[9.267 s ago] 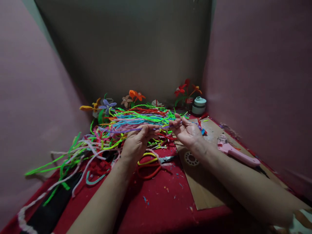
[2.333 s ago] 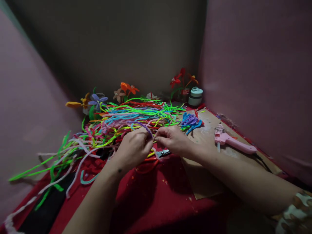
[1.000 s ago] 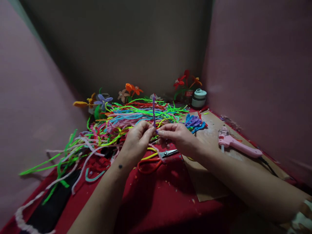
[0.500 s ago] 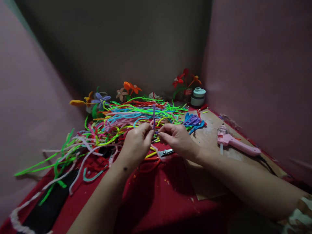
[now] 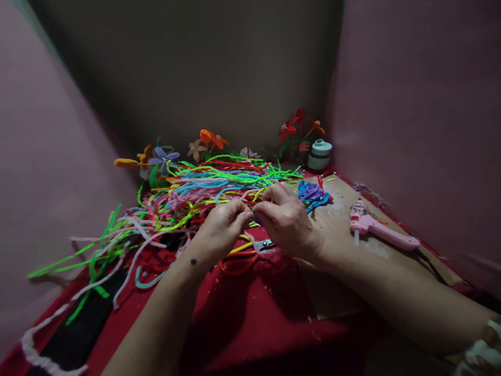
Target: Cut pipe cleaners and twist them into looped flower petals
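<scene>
My left hand [image 5: 224, 224] and my right hand [image 5: 287, 219] meet fingertip to fingertip over the front edge of a heap of colourful pipe cleaners [image 5: 219, 183]. Both are closed in a pinch. Between them only a tiny dark purple bit [image 5: 255, 218] shows; it looks like part of a purple pipe cleaner, mostly hidden by the fingers. Just below the hands lie scissors [image 5: 238, 261] with red and yellow handles, their blades partly behind my right hand.
A pink glue gun [image 5: 379, 230] rests on a brown board [image 5: 340, 209] at the right, near a blue and purple bundle [image 5: 312, 194]. Fuzzy flowers [image 5: 211, 140] and a lidded jar [image 5: 320, 154] stand behind. Red cloth [image 5: 242, 324] covers the table.
The upright purple pipe cleaner no longer shows above my hands. My right hand has turned, its fingers raised and moved in closer to my left fingertips.
</scene>
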Motion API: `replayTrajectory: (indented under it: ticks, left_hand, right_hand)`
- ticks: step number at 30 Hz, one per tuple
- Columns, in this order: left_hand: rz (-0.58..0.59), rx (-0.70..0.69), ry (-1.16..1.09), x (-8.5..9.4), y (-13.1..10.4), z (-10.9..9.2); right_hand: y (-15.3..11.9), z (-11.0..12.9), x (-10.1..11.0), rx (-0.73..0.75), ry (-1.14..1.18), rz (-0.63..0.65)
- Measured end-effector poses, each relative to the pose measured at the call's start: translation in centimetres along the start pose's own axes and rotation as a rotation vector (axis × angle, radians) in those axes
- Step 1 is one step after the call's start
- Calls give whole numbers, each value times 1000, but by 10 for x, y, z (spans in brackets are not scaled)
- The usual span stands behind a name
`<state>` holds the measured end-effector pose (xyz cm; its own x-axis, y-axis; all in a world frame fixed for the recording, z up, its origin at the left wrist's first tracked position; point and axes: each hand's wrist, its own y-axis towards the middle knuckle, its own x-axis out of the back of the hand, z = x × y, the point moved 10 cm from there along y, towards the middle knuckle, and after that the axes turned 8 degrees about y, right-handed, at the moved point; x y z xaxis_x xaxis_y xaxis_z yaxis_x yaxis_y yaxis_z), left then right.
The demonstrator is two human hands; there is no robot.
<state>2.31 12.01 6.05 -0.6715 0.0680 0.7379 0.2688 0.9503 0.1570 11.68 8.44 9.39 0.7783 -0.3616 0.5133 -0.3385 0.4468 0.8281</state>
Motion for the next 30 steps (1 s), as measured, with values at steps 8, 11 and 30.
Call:
replayTrajectory:
  ticks: [8,11,30]
  left_hand:
    - [-27,64,-173,3,2,9]
    - [-62,43,-115,7,4,10]
    - [-82,130,-327,0,2,14]
  right_hand:
    - [-21,-51,-42,-723,894,243]
    - [-33,-52,-58,-932,1118,310]
    - [-44,-57,-73,-1037,1278,140]
